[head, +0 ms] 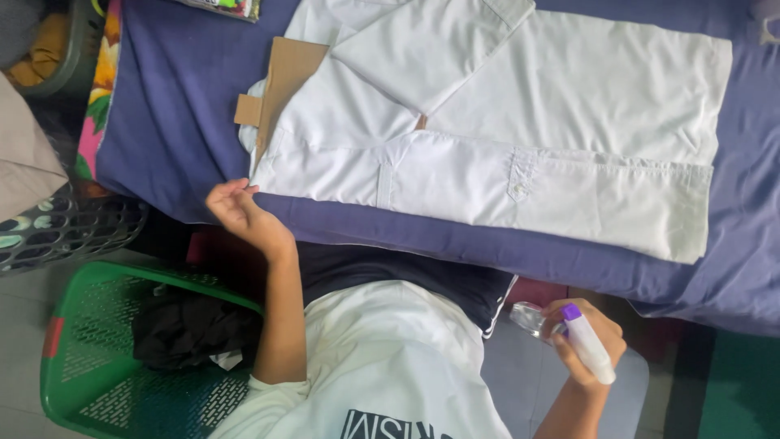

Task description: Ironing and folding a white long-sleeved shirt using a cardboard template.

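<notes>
A white garment point(504, 122) lies folded and flat on a blue-purple cloth point(179, 97), with a piece of brown cardboard point(284, 73) sticking out from under its left side. My left hand point(244, 213) pinches the garment's near left corner at the cloth's edge. My right hand point(587, 341) is low at the right, away from the cloth, holding a clear spray bottle point(569, 329) with a purple and white head.
A green plastic laundry basket point(81, 341) with dark clothes in it stands on the floor at the lower left. A dark perforated basket point(57, 232) and a floral fabric point(101, 81) lie at the left edge.
</notes>
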